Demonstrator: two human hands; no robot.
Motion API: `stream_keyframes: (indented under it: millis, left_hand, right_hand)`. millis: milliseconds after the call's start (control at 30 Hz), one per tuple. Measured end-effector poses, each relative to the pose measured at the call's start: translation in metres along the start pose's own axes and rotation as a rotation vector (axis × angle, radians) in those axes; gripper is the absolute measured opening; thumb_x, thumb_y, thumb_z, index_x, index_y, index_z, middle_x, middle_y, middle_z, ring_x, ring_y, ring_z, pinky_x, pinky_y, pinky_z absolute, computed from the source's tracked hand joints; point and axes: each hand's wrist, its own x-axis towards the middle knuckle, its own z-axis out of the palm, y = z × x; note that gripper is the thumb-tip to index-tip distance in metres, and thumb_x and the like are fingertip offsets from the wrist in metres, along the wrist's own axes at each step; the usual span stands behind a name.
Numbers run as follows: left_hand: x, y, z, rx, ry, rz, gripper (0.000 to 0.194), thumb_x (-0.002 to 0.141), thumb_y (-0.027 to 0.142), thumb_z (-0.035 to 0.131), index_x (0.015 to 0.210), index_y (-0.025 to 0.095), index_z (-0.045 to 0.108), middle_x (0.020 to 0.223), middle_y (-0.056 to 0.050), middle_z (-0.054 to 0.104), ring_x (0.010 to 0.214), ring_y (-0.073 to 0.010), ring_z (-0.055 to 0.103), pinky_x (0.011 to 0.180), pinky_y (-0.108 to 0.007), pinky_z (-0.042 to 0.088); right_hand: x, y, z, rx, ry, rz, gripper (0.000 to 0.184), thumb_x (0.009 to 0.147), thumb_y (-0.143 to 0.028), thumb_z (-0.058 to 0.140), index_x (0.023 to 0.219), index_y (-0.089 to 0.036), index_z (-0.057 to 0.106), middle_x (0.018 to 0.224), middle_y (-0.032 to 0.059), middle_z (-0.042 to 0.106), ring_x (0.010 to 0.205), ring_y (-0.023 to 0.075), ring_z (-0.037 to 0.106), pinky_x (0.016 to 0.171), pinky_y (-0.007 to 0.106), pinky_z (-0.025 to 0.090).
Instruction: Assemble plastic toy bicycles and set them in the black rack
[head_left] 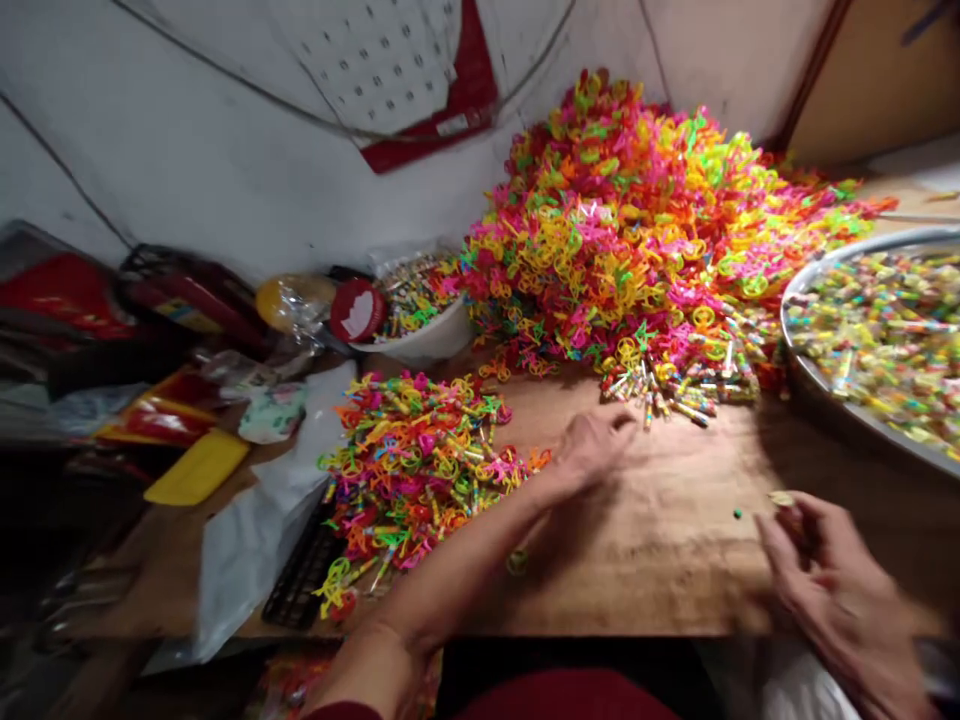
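My left hand is over the wooden table, its fingers a little apart and somewhat blurred, with nothing visible in them. Just beyond its fingertips lies a small heap of thin striped tubes, some with dark ends. To its left spreads a pile of colourful plastic pieces joined with striped tubes. My right hand is near the table's front right, fingers curled, with a small pale yellow piece at the fingertips. A tiny green bit lies on the wood beside it.
A tall heap of bright plastic pieces leans against the wall. On the right stands a round metal tray full of small pieces. A white tub, red lid, yellow flat object and black keyboard-like object are left.
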Motion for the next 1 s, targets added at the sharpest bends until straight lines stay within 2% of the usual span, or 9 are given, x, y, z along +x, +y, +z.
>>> stream_keyframes:
  millis: [100,200,300,400,500,633,800,900,1000]
  left_hand:
    - [0.046,-0.029,-0.052,0.11,0.27,-0.121,0.018,0.098,0.021,0.057,0.099,0.016,0.074,0.094,-0.005,0.078,0.085,-0.0154,0.072,0.079,-0.025,0.052]
    - [0.08,-0.039,-0.08,0.193,0.399,-0.139,0.019,0.099,0.027,0.059,0.107,0.016,0.072,0.104,-0.009,0.075,0.096,-0.0197,0.07,0.09,-0.03,0.051]
    - [0.105,-0.043,-0.082,0.258,0.404,-0.132,0.025,0.091,0.029,0.072,0.113,0.016,0.072,0.117,-0.012,0.069,0.109,-0.0248,0.066,0.1,-0.034,0.049]
    - [0.119,-0.048,-0.07,0.29,0.353,-0.135,0.041,0.086,0.032,0.078,0.124,0.019,0.072,0.126,-0.015,0.063,0.116,-0.0296,0.063,0.102,-0.038,0.049]
    - [0.123,-0.051,-0.058,0.277,0.332,-0.152,0.05,0.085,0.038,0.08,0.132,0.024,0.071,0.13,-0.015,0.058,0.118,-0.0319,0.062,0.1,-0.039,0.05]
    - [0.119,-0.053,-0.052,0.168,0.36,-0.194,0.028,0.096,0.035,0.064,0.119,0.024,0.077,0.117,-0.012,0.059,0.108,-0.0236,0.064,0.099,-0.033,0.051]
    - [0.102,-0.065,-0.053,0.167,0.401,-0.064,0.019,0.093,0.013,0.062,0.106,0.018,0.075,0.124,-0.011,0.06,0.106,-0.0203,0.064,0.097,-0.03,0.051]
    - [0.098,-0.066,-0.053,0.233,0.468,0.033,0.026,0.094,0.008,0.056,0.113,0.017,0.071,0.126,-0.011,0.062,0.113,-0.0226,0.06,0.103,-0.033,0.049]
    - [0.103,-0.059,-0.054,0.351,0.431,0.044,0.033,0.095,0.014,0.058,0.125,0.021,0.07,0.148,-0.011,0.051,0.13,-0.0301,0.049,0.109,-0.042,0.046]
  right_hand:
    - [0.033,-0.016,0.068,-0.005,0.069,-0.244,0.037,0.099,-0.052,0.051,0.1,-0.019,0.068,0.076,0.0058,0.073,0.059,0.0159,0.066,0.057,0.026,0.047]
    - [0.063,-0.039,0.117,-0.148,0.076,-0.312,0.034,0.102,-0.044,0.047,0.098,-0.019,0.069,0.079,0.0075,0.075,0.062,0.0168,0.065,0.056,0.027,0.036]
    - [0.089,-0.059,0.149,-0.327,-0.077,-0.236,0.031,0.1,-0.045,0.055,0.093,-0.017,0.067,0.083,0.0098,0.076,0.067,0.018,0.064,0.057,0.028,0.029]
    - [0.104,-0.07,0.169,-0.491,-0.213,-0.099,0.029,0.099,-0.044,0.06,0.097,-0.016,0.065,0.087,0.0105,0.074,0.067,0.0174,0.063,0.058,0.03,0.024]
    - [0.108,-0.076,0.177,-0.574,-0.289,-0.027,0.023,0.101,-0.039,0.056,0.1,-0.017,0.064,0.088,0.0096,0.073,0.065,0.0168,0.061,0.058,0.031,0.021]
    - [0.098,-0.071,0.171,-0.553,-0.334,-0.092,0.017,0.101,-0.031,0.051,0.095,-0.019,0.062,0.082,0.0072,0.07,0.066,0.0161,0.058,0.059,0.03,0.02]
    - [0.066,-0.048,0.148,-0.248,-0.285,-0.205,0.026,0.102,-0.038,0.042,0.085,-0.021,0.054,0.072,0.004,0.064,0.058,0.0151,0.052,0.057,0.028,0.027]
    - [0.048,-0.039,0.134,-0.052,-0.272,-0.157,0.027,0.101,-0.042,0.04,0.085,-0.024,0.05,0.07,0.003,0.062,0.055,0.0162,0.053,0.057,0.029,0.033]
    - [0.038,-0.037,0.124,0.096,-0.306,-0.06,0.027,0.1,-0.046,0.04,0.085,-0.026,0.05,0.068,0.0022,0.062,0.054,0.0177,0.056,0.056,0.031,0.039]
